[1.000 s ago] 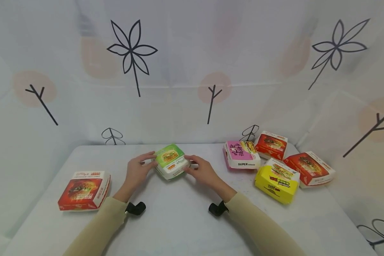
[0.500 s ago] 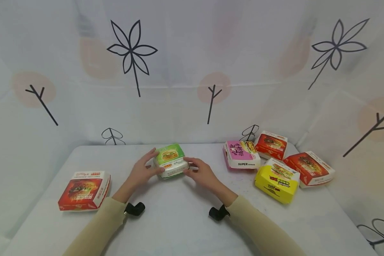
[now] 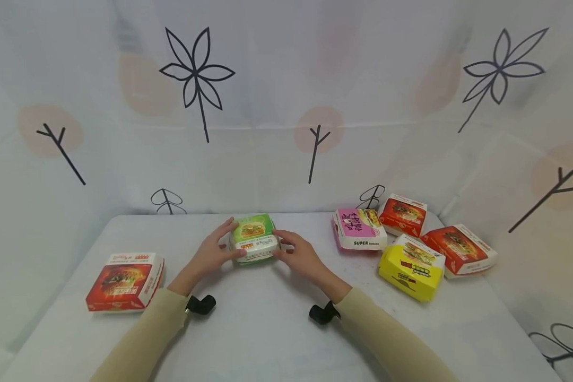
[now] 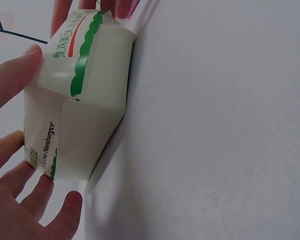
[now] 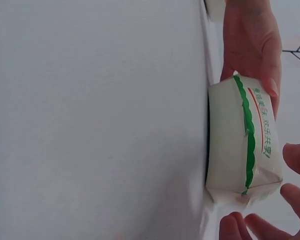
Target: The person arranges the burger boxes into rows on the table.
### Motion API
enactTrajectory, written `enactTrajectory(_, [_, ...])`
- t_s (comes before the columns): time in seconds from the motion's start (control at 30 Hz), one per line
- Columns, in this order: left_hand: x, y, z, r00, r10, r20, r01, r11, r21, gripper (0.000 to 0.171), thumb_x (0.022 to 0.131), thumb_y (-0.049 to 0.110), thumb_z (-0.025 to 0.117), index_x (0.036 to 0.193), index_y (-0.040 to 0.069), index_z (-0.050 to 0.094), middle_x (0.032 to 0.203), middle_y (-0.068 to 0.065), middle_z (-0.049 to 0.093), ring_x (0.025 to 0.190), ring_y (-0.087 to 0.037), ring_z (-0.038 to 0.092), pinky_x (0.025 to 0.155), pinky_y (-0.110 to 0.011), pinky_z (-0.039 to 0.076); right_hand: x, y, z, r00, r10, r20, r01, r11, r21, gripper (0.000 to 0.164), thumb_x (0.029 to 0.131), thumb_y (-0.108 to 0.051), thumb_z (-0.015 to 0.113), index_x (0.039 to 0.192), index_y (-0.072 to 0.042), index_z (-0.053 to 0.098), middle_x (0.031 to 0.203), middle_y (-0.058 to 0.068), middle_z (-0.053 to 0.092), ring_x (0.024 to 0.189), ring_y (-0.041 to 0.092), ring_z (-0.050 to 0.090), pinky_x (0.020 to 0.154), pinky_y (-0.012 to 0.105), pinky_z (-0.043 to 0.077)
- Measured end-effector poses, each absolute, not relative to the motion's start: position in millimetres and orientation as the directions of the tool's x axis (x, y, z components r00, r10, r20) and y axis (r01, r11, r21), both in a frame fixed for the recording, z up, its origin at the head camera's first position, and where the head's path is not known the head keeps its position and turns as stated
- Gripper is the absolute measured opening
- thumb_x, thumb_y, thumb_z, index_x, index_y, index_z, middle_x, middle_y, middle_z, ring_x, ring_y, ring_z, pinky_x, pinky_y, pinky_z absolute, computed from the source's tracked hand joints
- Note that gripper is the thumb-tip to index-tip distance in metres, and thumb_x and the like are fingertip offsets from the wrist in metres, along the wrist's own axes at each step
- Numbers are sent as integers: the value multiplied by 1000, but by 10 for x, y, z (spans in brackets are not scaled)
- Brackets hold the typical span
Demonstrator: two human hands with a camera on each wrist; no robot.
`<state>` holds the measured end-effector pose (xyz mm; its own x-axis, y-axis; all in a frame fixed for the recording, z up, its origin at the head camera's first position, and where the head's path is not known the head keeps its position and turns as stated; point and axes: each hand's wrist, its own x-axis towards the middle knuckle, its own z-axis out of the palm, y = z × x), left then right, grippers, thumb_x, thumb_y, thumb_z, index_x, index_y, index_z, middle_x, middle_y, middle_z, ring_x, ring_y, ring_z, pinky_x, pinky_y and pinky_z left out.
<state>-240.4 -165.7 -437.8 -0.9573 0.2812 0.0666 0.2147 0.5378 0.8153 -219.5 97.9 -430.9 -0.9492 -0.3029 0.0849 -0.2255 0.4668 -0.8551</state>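
Ctr box point(image 3: 254, 237) grn/wht, scalloped grn band point(image 4: 80, 70); sleeves point(image 3: 140, 337) beige.

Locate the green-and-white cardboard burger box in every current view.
Head: green-and-white cardboard burger box below and slightly left of centre.
Left wrist: left of centre, nearer the top.
Right wrist: right of centre.
Shared landmark: the person's bare left hand, left of the box in head, at the left edge in left wrist, above the box in right wrist.
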Motion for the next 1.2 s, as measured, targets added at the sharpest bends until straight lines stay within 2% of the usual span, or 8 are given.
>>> enactTrajectory(0.2, [-2438,-1666,-4371,-950,306,56,224,550,804,87,85,33,80,155,7,34,166,-6,15,149,-34,16,107,-50,41,-2324,916,-4310,-949,-309,62,-215,493,-843,56,95,-25,70,147,-18,51,158,7,35,144,26,34,106,42,43])
enactTrajectory(0.43, [-2480,-1671,-4361,-955,293,41,210,574,792,87,87,35,77,156,10,32,166,-5,13,151,-35,9,117,-58,13,-2377,869,-4302,-951,-305,55,-197,459,-866,57,93,-24,72,146,-16,53,158,8,36,145,26,33,106,42,43])
enactTrajectory(0.47, [-2486,-1672,-4358,-955,293,38,206,568,797,86,88,34,77,157,10,31,166,-5,13,151,-35,8,117,-59,12,-2379,862,-4305,-951,-303,57,-197,456,-868,58,93,-24,73,146,-15,52,157,9,37,144,26,34,106,42,43])
enactTrajectory(0.7, [-2509,-1661,-4377,-958,281,62,210,535,818,79,92,28,73,156,9,32,166,-5,13,150,-34,10,118,-56,13,-2394,800,-4352,-966,-254,50,-171,484,-858,59,94,-27,70,148,-18,50,155,6,40,143,27,35,110,44,39])
enactTrajectory(0.8, [-2511,-1633,-4397,-962,256,95,220,523,824,74,92,24,72,154,6,36,164,-8,18,150,-34,15,118,-53,15,-2396,781,-4368,-971,-236,47,-161,493,-855,59,94,-28,70,149,-20,48,155,7,39,144,28,34,111,45,36])
enactTrajectory(0.93, [-2486,-1589,-4427,-979,183,86,172,523,835,72,94,26,70,153,6,36,161,-10,28,149,-32,21,119,-48,17,-2397,768,-4376,-971,-234,48,-159,484,-861,61,95,-25,70,150,-18,47,156,9,38,144,27,34,109,44,39])
enactTrajectory(1.07, [-2445,-1541,-4423,-988,152,35,108,507,855,78,93,34,71,156,9,31,162,-8,27,149,-29,19,119,-48,16,-2410,769,-4383,-969,-239,56,-169,486,-858,61,95,-23,70,151,-17,46,155,8,39,142,25,37,105,42,44])
enactTrajectory(1.2, [-2443,-1507,-4392,-980,194,46,138,495,858,86,90,35,75,157,9,29,163,-10,22,150,-30,16,119,-49,16,-2415,771,-4373,-970,-236,65,-180,509,-842,62,95,-24,69,152,-19,44,154,8,41,142,26,36,110,44,39])
